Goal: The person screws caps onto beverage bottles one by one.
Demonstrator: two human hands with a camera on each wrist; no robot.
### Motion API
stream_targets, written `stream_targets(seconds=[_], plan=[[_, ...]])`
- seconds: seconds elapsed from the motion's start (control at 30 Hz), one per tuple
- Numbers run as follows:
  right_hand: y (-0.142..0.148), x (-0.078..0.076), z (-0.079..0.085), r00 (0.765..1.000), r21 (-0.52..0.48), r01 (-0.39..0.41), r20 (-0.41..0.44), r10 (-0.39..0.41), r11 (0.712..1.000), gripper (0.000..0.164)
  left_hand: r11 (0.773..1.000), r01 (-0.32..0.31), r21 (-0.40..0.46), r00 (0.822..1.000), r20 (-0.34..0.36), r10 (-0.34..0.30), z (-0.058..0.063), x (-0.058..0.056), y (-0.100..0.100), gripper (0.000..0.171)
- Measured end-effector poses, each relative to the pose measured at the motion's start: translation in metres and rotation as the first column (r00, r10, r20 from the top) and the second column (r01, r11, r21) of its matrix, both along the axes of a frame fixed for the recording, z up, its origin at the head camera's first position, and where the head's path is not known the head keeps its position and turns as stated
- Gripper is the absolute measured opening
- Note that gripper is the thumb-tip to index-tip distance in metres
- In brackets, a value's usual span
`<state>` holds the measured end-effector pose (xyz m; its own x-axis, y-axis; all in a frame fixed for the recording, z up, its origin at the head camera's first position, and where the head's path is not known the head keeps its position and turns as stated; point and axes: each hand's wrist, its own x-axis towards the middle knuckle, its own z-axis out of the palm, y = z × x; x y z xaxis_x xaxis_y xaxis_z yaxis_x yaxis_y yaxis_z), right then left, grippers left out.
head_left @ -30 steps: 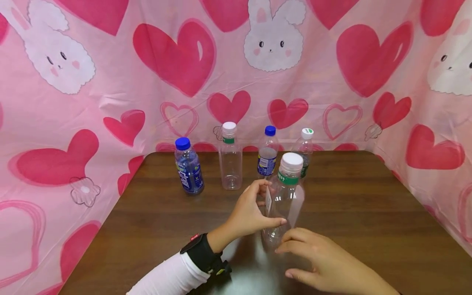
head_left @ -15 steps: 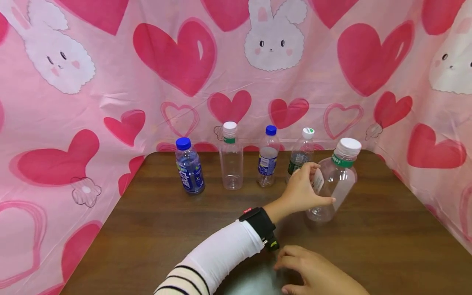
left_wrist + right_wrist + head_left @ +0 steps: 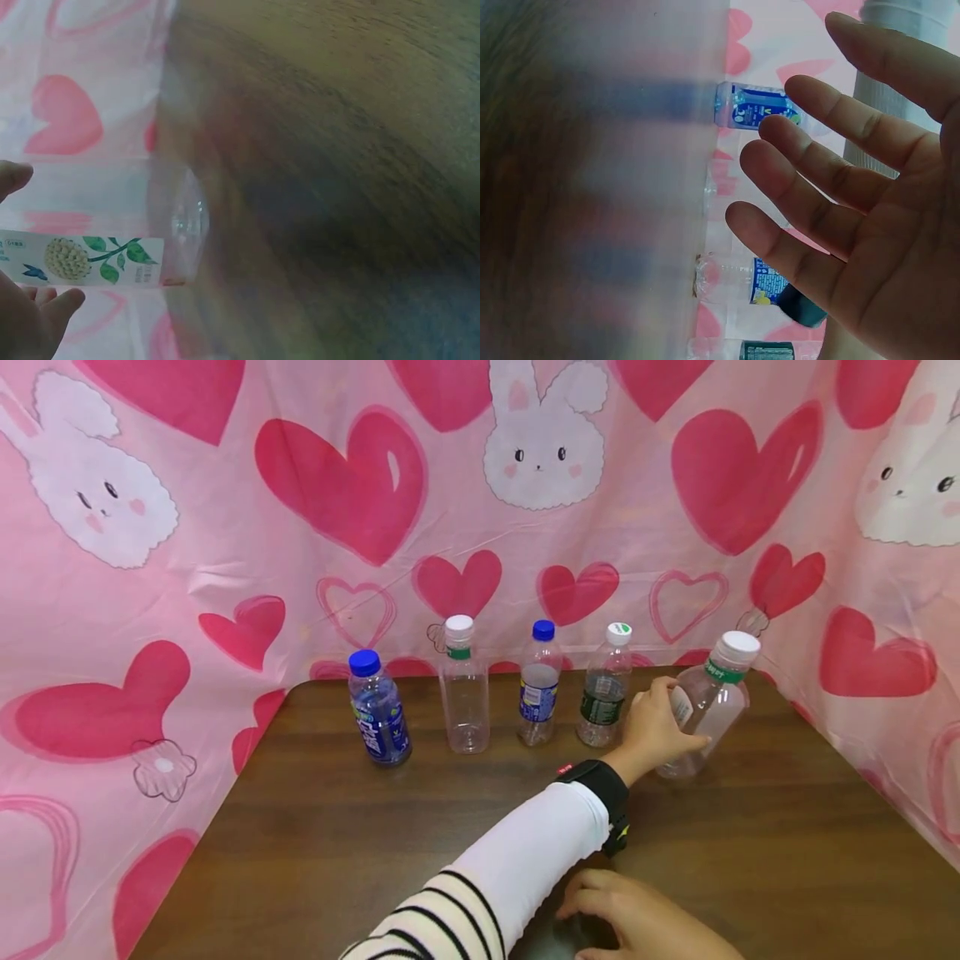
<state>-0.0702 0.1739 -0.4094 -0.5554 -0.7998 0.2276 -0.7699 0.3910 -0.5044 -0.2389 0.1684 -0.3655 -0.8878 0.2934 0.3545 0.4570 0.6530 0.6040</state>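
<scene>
My left hand (image 3: 654,731) grips a large clear plastic bottle (image 3: 718,703) with a white cap and green neck band at the table's back right. The bottle leans to the right in the head view, with its base at the tabletop. In the left wrist view, a flower label (image 3: 82,259) runs along the bottle between thumb and fingers. Low in the head view, my right hand (image 3: 633,914) is close over the table, partly cut off by the frame. Its fingers are spread and hold nothing in the right wrist view.
Along the back of the wooden table (image 3: 315,860) stand a blue-capped bottle (image 3: 380,718), a tall clear bottle (image 3: 465,706), a smaller blue-labelled bottle (image 3: 538,697) and a green-labelled bottle (image 3: 602,702). A pink heart-and-rabbit cloth (image 3: 450,485) hangs behind.
My left hand has carried the large bottle right and back, past the green-labelled bottle. My right hand has drawn away from the bottle and stays near the front.
</scene>
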Motion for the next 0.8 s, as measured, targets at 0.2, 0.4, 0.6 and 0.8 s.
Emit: stream_targets(seconds=[0.2, 0.4, 0.6, 0.8], plan=[[0.005, 0.002, -0.009, 0.995, -0.054, -0.021, -0.100, 0.016, 0.998, 0.031, 0.998, -0.032, 0.049, 0.998, 0.048, 0.029, -0.016, -0.005, 0.013, 0.085], [0.010, 0.004, -0.016, 0.994, -0.079, -0.031, -0.103, 0.023, 0.996, 0.033, 0.997, -0.054, 0.059, 0.998, 0.045, 0.052, -0.027, -0.013, 0.020, 0.084], [0.011, 0.003, -0.016, 0.990, -0.086, -0.037, -0.136, 0.025, 0.996, 0.034, 0.995, -0.054, 0.086, 0.998, 0.043, 0.051, -0.029, -0.018, 0.025, 0.086], [0.015, 0.004, -0.008, 0.999, -0.035, 0.001, 0.039, 0.000, 0.999, 0.035, 0.994, -0.057, 0.095, 0.998, 0.037, 0.054, -0.026, -0.019, 0.025, 0.089]])
